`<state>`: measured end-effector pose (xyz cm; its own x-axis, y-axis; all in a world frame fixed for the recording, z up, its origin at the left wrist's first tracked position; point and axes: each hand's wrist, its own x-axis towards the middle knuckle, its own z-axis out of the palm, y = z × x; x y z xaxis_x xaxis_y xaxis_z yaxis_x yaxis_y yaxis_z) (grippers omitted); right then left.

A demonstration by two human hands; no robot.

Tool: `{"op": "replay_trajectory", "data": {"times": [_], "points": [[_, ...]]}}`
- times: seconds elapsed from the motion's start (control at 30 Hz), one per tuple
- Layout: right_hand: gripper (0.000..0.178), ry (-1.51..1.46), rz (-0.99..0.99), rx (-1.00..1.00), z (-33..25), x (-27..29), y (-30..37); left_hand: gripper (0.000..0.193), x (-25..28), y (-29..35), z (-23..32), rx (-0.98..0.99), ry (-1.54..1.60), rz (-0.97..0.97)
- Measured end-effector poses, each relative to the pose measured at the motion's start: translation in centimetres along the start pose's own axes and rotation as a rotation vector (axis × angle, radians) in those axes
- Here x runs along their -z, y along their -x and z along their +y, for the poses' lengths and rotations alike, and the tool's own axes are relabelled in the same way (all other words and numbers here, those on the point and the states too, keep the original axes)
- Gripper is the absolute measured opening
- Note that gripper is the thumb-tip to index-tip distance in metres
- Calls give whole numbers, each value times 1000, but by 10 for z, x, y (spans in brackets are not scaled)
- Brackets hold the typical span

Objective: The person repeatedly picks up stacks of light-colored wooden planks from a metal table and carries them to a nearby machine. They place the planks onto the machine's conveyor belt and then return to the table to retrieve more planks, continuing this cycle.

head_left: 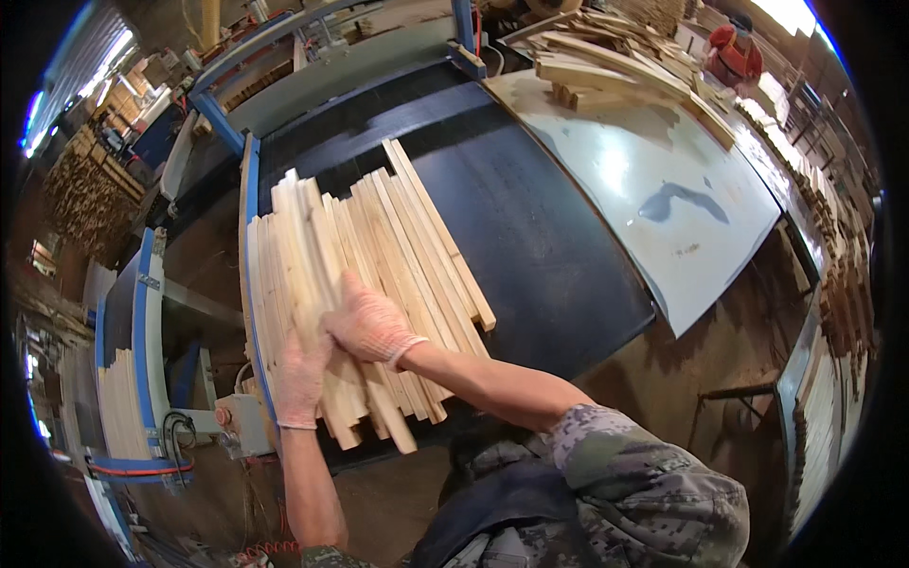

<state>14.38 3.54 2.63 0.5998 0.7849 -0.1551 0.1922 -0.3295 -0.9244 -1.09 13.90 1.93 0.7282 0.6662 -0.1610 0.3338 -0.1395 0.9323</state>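
Note:
Several pale wooden strips (414, 241) lie side by side, roughly parallel, on a dark belt-like table, their ends uneven. My right hand (369, 322), in a whitish-pink knit glove, reaches across to the left and closes around some strips. Just left of it, my left hand (303, 379), in a matching glove, is closed at the near part of the same strips. The held strips (305, 237) are smeared by motion and sit over the left part of the row. Both hands' fingertips are mostly hidden.
The dark table (540, 246) has a blue side rail (252, 189) and a blue frame (216, 121) across its far end. Right of it, a pale sheet-topped table (653, 208) carries a wood pile (615, 66). A control box (244, 424) stands near left. A person in red (735, 55) is far right.

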Motion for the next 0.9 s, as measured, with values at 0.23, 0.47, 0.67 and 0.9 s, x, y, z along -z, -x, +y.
{"op": "replay_trajectory", "data": {"times": [0.23, 0.47, 0.67, 0.9], "points": [[44, -104, 137, 156, 77, 186, 7, 67, -173, -37, 72, -209, -92, -143], [65, -69, 84, 65, 215, 262, -27, 82, -290, -58, 88, -205, -896, -110], [46, 415, 173, 20, 187, 221, -35, 70, -285, -7, 92, -427, -663, -48], [45, 319, 157, 72, 206, 207, -24, 62, -306, 48, 109, -180, -141, -135]]}}
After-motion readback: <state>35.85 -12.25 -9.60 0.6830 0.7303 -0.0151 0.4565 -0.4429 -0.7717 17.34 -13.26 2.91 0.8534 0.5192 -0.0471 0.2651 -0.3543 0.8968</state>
